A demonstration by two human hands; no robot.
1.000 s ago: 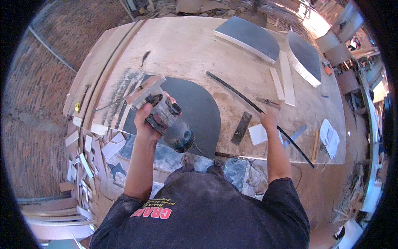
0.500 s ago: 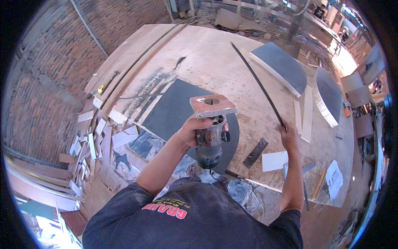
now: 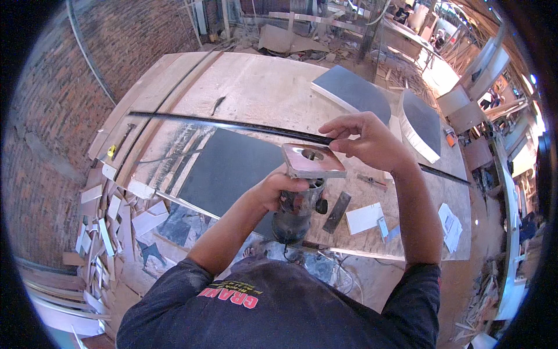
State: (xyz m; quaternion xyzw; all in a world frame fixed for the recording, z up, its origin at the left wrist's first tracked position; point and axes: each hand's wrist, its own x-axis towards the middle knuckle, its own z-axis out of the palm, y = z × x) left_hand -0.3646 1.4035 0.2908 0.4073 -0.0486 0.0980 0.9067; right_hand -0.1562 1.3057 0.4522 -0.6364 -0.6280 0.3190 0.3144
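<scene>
My left hand (image 3: 274,189) is wrapped round a handheld router (image 3: 293,218), its motor end down and its flat base plate with a round hole facing up. My right hand (image 3: 372,139) is raised just beyond that plate, thumb and fingertips closed about a long thin black strip (image 3: 244,126). The strip stretches across the worktable from left to right, passing behind my right hand and showing again past my wrist. Below and left of the strip lies a dark grey panel (image 3: 224,171), partly covered by my left arm and the router.
On the pale worktable (image 3: 256,81) rest two dark-topped curved boards (image 3: 354,90), a dark flat bar (image 3: 336,212), a white rectangular piece (image 3: 364,218) and paper sheets (image 3: 449,227). Offcuts (image 3: 110,232) are heaped at the left, near a brick wall (image 3: 46,145). A cable (image 3: 349,273) hangs below.
The black strip has swung from slanting up at the right to lying crosswise over the table. My right hand has moved up and left, near the router's plate. My left hand keeps the router.
</scene>
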